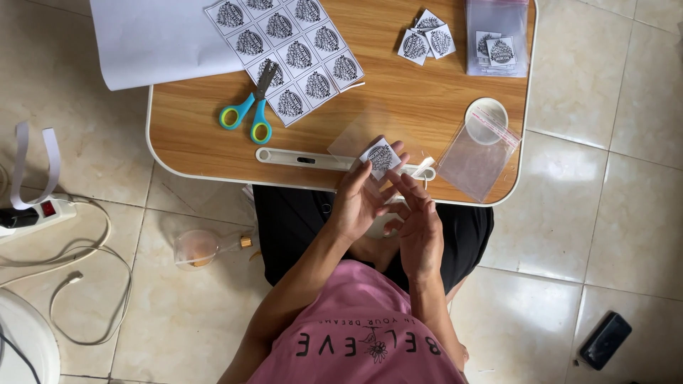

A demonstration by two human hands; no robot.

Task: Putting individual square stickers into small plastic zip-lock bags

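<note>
Here we pinch a square printed sticker (380, 157) in our left hand (359, 199), our right hand (420, 220) spread open beside it. It could curl and cling to our fingers, or to the clear bag (478, 158) at three o'clock.

We see the left hand (358, 201) pinching a small square sticker (380, 156) above the near edge of the wooden table (398, 107). The right hand (418, 220) is raised just beside it, fingers spread. Scissors (249, 110) lie on a sticker sheet (295, 53). A clear bag (478, 158) lies nearby.
</note>
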